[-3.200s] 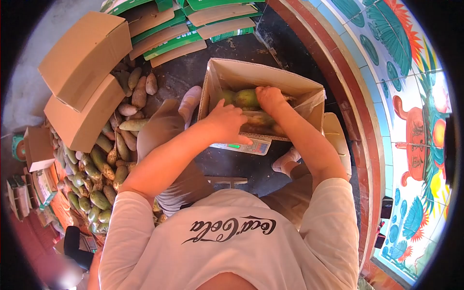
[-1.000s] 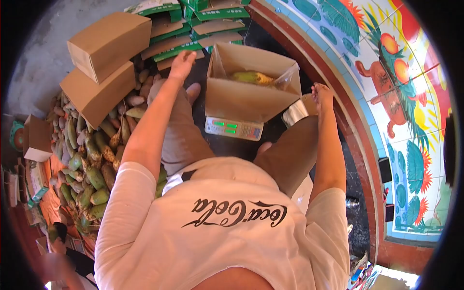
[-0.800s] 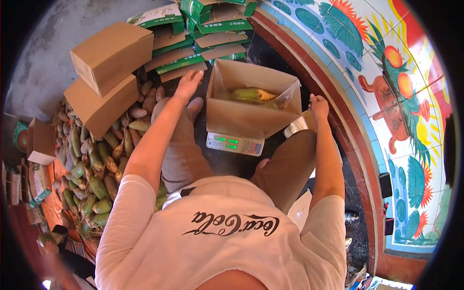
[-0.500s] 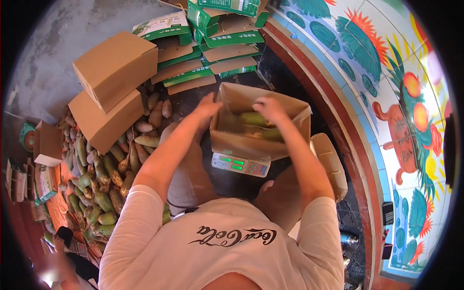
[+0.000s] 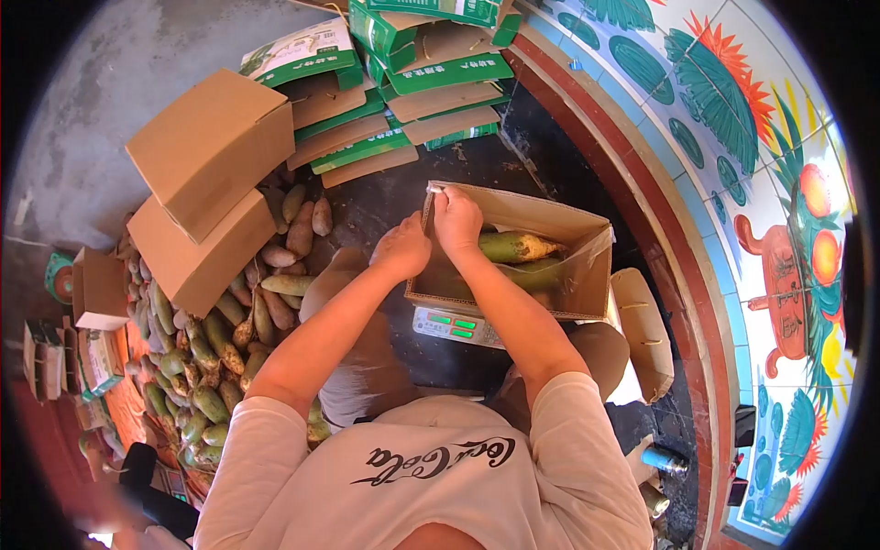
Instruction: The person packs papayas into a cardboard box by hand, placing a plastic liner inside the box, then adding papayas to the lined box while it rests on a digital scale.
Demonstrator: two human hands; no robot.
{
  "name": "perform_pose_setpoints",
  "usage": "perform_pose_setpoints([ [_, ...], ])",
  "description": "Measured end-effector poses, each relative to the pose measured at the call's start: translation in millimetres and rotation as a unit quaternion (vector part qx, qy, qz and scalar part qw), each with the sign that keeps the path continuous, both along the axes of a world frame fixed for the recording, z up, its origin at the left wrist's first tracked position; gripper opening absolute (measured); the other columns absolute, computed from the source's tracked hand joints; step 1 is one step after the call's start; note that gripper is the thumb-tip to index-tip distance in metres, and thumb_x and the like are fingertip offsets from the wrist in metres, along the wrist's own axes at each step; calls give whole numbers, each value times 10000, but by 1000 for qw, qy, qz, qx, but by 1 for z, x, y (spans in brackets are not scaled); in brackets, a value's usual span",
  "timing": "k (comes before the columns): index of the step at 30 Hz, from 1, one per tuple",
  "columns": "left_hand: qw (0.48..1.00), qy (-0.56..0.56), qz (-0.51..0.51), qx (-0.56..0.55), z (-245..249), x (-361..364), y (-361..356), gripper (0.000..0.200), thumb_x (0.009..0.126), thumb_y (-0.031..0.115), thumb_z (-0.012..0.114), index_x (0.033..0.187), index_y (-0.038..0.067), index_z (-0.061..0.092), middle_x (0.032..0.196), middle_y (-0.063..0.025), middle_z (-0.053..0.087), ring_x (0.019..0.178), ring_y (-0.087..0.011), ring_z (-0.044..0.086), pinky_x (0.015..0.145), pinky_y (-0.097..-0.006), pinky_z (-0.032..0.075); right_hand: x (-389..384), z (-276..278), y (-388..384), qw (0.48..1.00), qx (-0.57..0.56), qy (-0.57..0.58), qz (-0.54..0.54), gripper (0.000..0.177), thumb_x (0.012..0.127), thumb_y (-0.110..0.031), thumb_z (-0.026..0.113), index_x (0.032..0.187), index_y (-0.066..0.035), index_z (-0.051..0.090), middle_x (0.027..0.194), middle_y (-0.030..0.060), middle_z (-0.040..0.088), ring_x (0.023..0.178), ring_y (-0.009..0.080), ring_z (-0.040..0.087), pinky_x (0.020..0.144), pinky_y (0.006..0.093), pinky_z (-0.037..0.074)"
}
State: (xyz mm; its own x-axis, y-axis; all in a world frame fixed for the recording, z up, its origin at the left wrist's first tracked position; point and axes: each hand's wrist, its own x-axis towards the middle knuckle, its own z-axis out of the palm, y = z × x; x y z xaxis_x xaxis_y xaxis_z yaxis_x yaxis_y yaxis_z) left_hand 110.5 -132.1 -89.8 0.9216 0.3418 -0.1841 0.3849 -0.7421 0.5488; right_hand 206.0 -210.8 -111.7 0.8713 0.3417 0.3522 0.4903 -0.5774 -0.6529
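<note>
An open cardboard box [image 5: 513, 305] sits on a digital scale [image 5: 458, 327] whose displays glow green. Inside the box lie green radishes [image 5: 513, 247], with a clear plastic liner [image 5: 594, 240] showing along the right wall. My right hand [image 5: 456, 220] is closed at the box's left rim, pinching the liner's edge near the far corner. Just beside it, my left hand [image 5: 403, 247] is curled against the outside of that same left wall. What its fingers grip is hidden.
A large pile of radishes [image 5: 206, 376] spreads over the floor at left. Two closed cartons [image 5: 211, 147] are stacked beside it. Green printed boxes [image 5: 440, 73] stand at the back. An open carton [image 5: 642, 339] and a metal bottle [image 5: 665, 460] are at right, near the tiled wall [image 5: 697, 183].
My right hand has moved left from above the radishes to the box's left rim. My left hand has come down along that wall and closed. The view has shifted slightly.
</note>
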Motion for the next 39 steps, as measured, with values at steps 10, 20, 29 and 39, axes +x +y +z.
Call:
perform_pose_setpoints([
  [10,998,-7,29,58,-2,-9,5,531,837,211,451,1323,31,335,1260,-206,472,1132,-366,490,944,-443,402,6,19,-70,989,-65,135,-2,257,852,-229,467,831,-18,612,796,223,621,795,409,590,724,487,457],
  [20,924,-320,-107,179,63,17,-52,541,747,135,638,1253,47,466,1253,-186,457,1200,-345,397,1009,-491,298,39,98,-233,937,-288,-12,-197,358,780,-344,653,869,-6,579,997,162,612,929,313,600,736,430,492],
  [29,936,-208,-282,-27,2,131,-157,382,799,158,582,1133,-16,525,1150,-213,544,1050,-374,526,899,-415,426,97,22,-256,994,-82,-13,-70,430,755,-35,538,1184,-64,532,1091,192,587,1002,371,566,864,412,456],
  [39,960,-218,-116,-134,-29,174,-231,172,792,157,594,878,8,584,814,-216,602,788,-384,585,699,-447,453,72,40,-279,962,-234,122,-77,232,802,-199,591,914,2,559,837,206,636,809,368,618,718,435,486],
])
